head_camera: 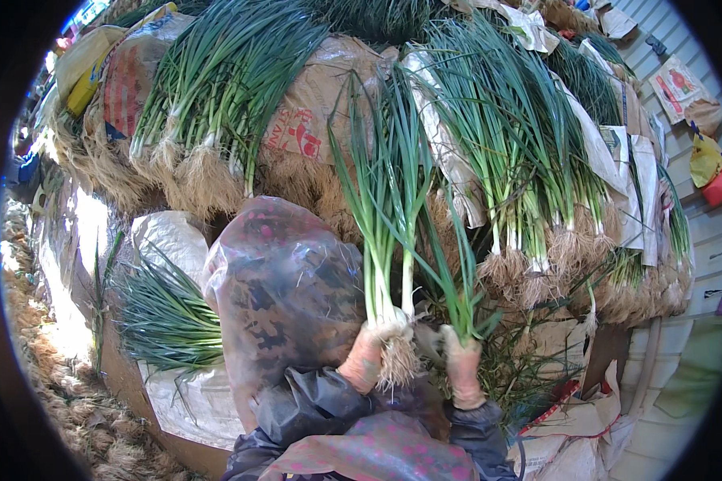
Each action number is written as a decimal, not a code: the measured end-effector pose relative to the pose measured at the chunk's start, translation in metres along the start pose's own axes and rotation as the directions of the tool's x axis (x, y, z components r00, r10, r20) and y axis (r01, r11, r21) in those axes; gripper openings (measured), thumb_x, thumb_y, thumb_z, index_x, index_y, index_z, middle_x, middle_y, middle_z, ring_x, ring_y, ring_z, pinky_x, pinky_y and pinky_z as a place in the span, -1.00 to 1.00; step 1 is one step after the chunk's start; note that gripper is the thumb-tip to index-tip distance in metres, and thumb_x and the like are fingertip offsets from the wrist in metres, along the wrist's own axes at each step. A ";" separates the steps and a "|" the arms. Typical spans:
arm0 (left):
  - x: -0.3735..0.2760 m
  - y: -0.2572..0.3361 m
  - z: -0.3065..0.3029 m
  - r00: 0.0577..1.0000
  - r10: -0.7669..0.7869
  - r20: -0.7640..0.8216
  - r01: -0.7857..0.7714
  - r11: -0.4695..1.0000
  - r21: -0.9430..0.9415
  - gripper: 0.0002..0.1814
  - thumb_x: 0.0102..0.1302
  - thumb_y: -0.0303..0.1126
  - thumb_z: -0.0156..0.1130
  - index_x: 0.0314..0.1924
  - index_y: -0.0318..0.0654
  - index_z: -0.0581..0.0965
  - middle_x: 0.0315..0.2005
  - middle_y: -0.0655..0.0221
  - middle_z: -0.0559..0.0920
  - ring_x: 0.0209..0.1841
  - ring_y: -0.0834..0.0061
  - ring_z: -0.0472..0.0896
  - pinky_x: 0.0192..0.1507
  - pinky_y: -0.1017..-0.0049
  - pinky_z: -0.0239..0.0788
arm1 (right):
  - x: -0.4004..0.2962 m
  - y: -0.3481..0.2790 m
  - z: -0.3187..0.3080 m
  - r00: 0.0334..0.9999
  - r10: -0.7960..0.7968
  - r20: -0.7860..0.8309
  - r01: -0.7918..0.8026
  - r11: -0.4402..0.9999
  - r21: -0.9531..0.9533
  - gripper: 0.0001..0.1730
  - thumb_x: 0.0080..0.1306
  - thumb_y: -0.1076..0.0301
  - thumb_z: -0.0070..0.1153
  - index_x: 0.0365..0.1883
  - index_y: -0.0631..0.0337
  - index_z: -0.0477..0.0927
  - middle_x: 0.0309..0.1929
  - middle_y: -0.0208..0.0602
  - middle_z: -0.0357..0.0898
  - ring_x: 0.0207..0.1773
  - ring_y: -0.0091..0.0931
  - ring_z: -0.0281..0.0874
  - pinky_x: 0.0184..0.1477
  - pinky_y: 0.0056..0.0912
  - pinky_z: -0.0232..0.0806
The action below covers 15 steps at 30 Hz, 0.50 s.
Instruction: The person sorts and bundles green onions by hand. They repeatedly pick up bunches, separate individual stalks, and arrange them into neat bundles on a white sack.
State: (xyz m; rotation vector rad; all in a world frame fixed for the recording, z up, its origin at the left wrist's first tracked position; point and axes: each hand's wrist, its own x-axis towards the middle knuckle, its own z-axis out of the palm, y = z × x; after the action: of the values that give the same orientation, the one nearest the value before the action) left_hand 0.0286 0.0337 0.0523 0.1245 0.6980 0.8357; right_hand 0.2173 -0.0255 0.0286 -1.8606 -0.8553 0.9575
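Observation:
My left hand [366, 355], in a soiled glove, is closed around the white lower stems of a bunch of green onions [391, 252]. Their pale roots hang beside the glove, and the long leaves point away from me. To its right my right hand [462, 367], also gloved, grips a smaller tuft of green onion leaves [462, 282]. Dark sleeves cover both forearms. Under and left of the hands, a clear plastic sheet with pink dots [289, 288] covers a knee in camouflage cloth.
Piles of green onions [216, 108] with roots towards me lie ahead on sacks [313, 120]; more [517, 168] lie right. A bundle [168, 318] rests on a white sack [186, 403] at left. Loose leaves [523, 373] and torn sacks [571, 421] lie right of my hands.

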 end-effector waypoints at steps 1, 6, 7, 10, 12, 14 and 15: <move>0.000 0.000 0.004 1.000 0.003 -0.024 -0.004 0.997 -0.071 -0.70 0.31 -0.26 0.28 -0.03 -0.18 0.52 -0.28 0.46 0.56 -0.28 0.60 0.51 -0.22 0.58 0.37 | -0.010 0.011 -0.026 1.000 -0.003 -0.027 0.001 0.995 -0.097 -0.71 0.49 0.27 0.12 0.03 0.28 0.66 -0.35 -0.38 0.69 -0.34 -0.57 0.61 -0.31 -0.51 0.45; -0.013 0.016 -0.007 0.967 -0.116 0.228 0.182 0.939 -0.292 -0.77 0.34 -0.26 0.17 -0.06 -0.12 0.47 -0.39 0.47 0.43 -0.42 0.56 0.37 -0.35 0.50 0.23 | -0.061 0.146 -0.189 0.755 0.342 -0.560 -0.326 0.936 0.132 -0.65 0.44 0.19 0.17 -0.06 0.34 0.67 -0.22 -0.25 0.73 -0.29 -0.47 0.63 -0.27 -0.33 0.43; -0.020 0.021 0.003 0.948 -0.028 0.318 0.135 0.938 -0.320 -0.78 0.31 -0.25 0.19 -0.09 -0.10 0.46 -0.43 0.49 0.37 -0.46 0.60 0.32 -0.37 0.47 0.19 | -0.091 0.199 -0.236 0.674 0.449 -0.586 -0.503 0.860 0.081 -0.62 0.44 0.17 0.17 -0.04 0.36 0.66 -0.17 -0.24 0.73 -0.21 -0.43 0.67 -0.21 -0.29 0.46; -0.014 0.013 -0.001 0.951 -0.078 0.300 0.168 0.943 -0.287 -0.77 0.30 -0.25 0.19 -0.09 -0.10 0.47 -0.43 0.48 0.39 -0.45 0.60 0.33 -0.39 0.48 0.21 | -0.157 0.246 -0.257 0.768 0.511 -0.386 -0.634 0.520 -0.572 -0.39 0.40 -0.11 0.11 0.04 0.32 0.65 -0.03 -0.08 0.71 0.02 -0.20 0.68 0.04 -0.15 0.47; -0.013 0.008 -0.002 0.952 -0.094 0.293 0.183 0.938 -0.295 -0.75 0.29 -0.26 0.21 -0.08 -0.12 0.48 -0.42 0.46 0.42 -0.43 0.59 0.37 -0.37 0.48 0.25 | -0.153 0.248 -0.240 0.764 0.642 -0.066 -0.318 0.286 -0.904 -0.33 0.34 -0.20 0.10 0.07 0.25 0.67 -0.08 0.00 0.72 0.04 -0.09 0.67 0.11 -0.12 0.44; -0.016 0.007 -0.004 0.973 -0.111 0.201 0.157 0.960 -0.230 -0.74 0.28 -0.29 0.22 -0.05 -0.13 0.49 -0.38 0.43 0.47 -0.40 0.57 0.42 -0.33 0.48 0.29 | -0.098 0.157 -0.167 0.735 0.673 0.084 -0.214 0.348 -0.913 -0.26 0.34 -0.25 0.07 0.21 0.21 0.58 -0.10 0.02 0.73 -0.01 -0.03 0.68 0.09 -0.08 0.45; -0.017 0.007 -0.003 0.979 -0.125 0.160 0.154 0.970 -0.190 -0.73 0.28 -0.30 0.23 -0.04 -0.14 0.49 -0.36 0.42 0.49 -0.38 0.56 0.44 -0.32 0.48 0.32 | -0.066 0.060 -0.115 0.818 0.569 0.088 -0.323 0.580 -0.748 -0.26 0.40 -0.17 0.04 0.29 0.28 0.48 -0.19 -0.04 0.74 -0.11 -0.16 0.72 -0.02 -0.18 0.49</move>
State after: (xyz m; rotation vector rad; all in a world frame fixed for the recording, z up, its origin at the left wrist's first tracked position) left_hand 0.0137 0.0258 0.0613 -0.0452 0.4748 0.7488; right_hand 0.2966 -0.1479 0.0325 -2.7467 -1.0611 1.4205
